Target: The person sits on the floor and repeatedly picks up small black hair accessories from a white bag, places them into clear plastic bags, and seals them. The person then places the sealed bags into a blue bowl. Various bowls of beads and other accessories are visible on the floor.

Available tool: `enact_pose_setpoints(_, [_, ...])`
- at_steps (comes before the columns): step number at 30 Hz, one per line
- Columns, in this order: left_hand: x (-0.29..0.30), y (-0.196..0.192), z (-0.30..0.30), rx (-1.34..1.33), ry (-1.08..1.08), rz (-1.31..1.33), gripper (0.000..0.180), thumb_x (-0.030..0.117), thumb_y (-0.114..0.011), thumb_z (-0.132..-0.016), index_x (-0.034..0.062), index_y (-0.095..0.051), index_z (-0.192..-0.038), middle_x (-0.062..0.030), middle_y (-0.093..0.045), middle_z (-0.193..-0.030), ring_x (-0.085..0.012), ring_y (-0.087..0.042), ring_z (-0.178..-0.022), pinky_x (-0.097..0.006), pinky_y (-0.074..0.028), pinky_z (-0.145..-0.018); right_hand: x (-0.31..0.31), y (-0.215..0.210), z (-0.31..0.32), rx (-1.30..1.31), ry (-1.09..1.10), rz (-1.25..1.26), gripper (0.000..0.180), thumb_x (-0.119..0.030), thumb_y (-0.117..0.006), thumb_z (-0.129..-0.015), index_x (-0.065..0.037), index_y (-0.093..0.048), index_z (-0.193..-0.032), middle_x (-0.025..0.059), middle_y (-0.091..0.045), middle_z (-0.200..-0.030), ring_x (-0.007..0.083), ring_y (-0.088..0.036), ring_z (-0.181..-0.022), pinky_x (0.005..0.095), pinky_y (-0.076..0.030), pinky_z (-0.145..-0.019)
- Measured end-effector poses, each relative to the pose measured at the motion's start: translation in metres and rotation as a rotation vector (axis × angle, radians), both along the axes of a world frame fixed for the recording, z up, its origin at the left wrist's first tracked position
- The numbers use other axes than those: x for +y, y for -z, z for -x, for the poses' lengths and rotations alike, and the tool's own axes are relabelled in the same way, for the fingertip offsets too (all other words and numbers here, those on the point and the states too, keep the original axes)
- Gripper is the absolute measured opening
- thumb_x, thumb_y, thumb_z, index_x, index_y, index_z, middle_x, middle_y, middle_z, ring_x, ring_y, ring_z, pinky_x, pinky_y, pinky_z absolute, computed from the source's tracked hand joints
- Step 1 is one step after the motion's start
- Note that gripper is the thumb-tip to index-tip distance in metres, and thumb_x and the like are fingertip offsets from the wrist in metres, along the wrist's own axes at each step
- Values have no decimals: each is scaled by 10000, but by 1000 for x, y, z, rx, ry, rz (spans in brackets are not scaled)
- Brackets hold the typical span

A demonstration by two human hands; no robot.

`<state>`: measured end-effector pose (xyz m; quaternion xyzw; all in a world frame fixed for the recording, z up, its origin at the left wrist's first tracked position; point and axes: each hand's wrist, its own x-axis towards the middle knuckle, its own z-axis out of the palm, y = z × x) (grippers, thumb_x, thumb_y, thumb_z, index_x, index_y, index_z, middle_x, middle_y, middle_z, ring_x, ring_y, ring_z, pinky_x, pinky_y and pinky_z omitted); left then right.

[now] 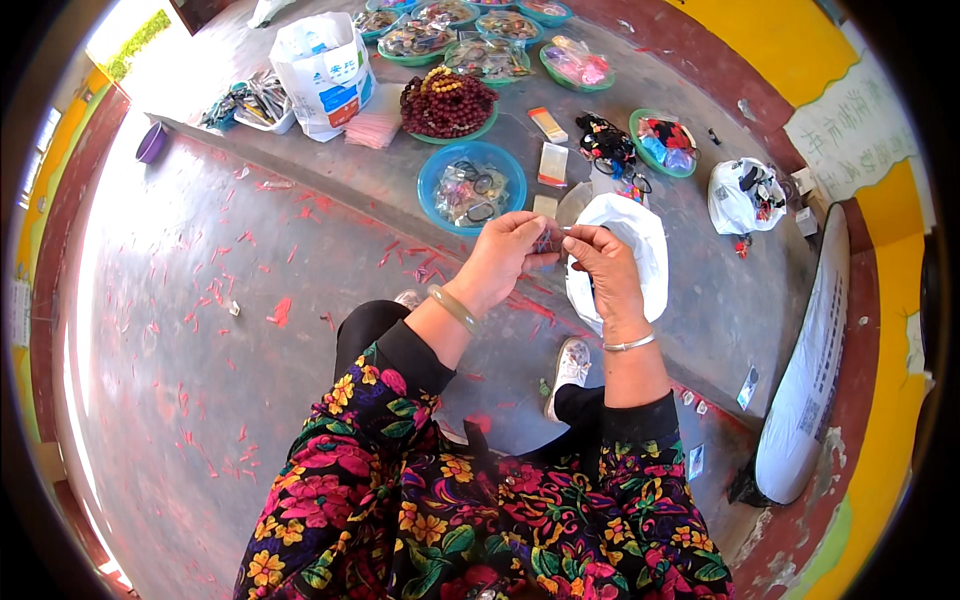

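Note:
My left hand, with a pale bangle at its wrist, is closed in a pinch. Facing it, my right hand, wearing a silver bangle, pinches too. Between the fingertips sits a small, thin, partly see-through thing, too small to name. Just beyond the left hand is a blue plastic basin with clear packets and dark loops in it. A white plastic bag stands open behind and beside my right hand; its contents are mostly hidden.
On the raised floor are a green tray of dark red beads, a white bag, pink sheets, small boxes and black bands. A filled white bag and a long white sack stand right. Red scraps litter the lower floor.

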<state>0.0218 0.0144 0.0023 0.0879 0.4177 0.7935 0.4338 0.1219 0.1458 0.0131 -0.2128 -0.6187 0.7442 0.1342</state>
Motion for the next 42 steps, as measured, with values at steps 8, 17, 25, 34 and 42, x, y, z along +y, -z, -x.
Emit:
enact_pose_setpoints(8, [4,1,-4,-1,18,-3,170,113,-523,-908,-5,-584,-1014,-71,-613,-962,-158,-617,-872,-298,-547,-777,-1,-2,0,-15,65,-128,135,-88,-645,-819,11,-664,-909,-3,-627,-776,50,-517,-680,189,-400,-614])
enact_pose_setpoints(17, [3,0,-3,4,17,-7,161,45,-532,-890,-45,-583,-1013,-113,-616,-959,-177,-625,-861,-272,-551,-755,-3,-3,-1,65,75,12,143,-70,-637,-821,15,-655,-935,15,-643,-791,70,-544,-692,199,-417,-636])
enact_pose_setpoints(25, [1,-1,-3,-1,63,5,174,48,-543,-884,-66,-585,-1007,-127,-618,-968,-182,-625,-858,-274,-548,-766,0,2,-1,34,88,0,156,-49,-674,-780,20,-669,-920,33,-656,-805,78,-550,-699,206,-421,-637])
enact_pose_setpoints(34, [-2,-5,-2,-5,91,-14,158,49,-551,-878,-66,-587,-980,-126,-614,-965,-185,-622,-864,-288,-548,-778,0,0,-1,85,62,88,182,-20,-654,-779,24,-672,-955,51,-667,-831,89,-556,-683,218,-429,-633])
enact_pose_setpoints(42, [-3,-8,1,-56,123,36,146,73,-547,-882,-40,-597,-961,-114,-619,-934,-182,-624,-856,-319,-556,-772,2,-1,-2,102,10,126,189,-6,-630,-783,18,-672,-965,53,-664,-837,107,-589,-751,220,-439,-682])
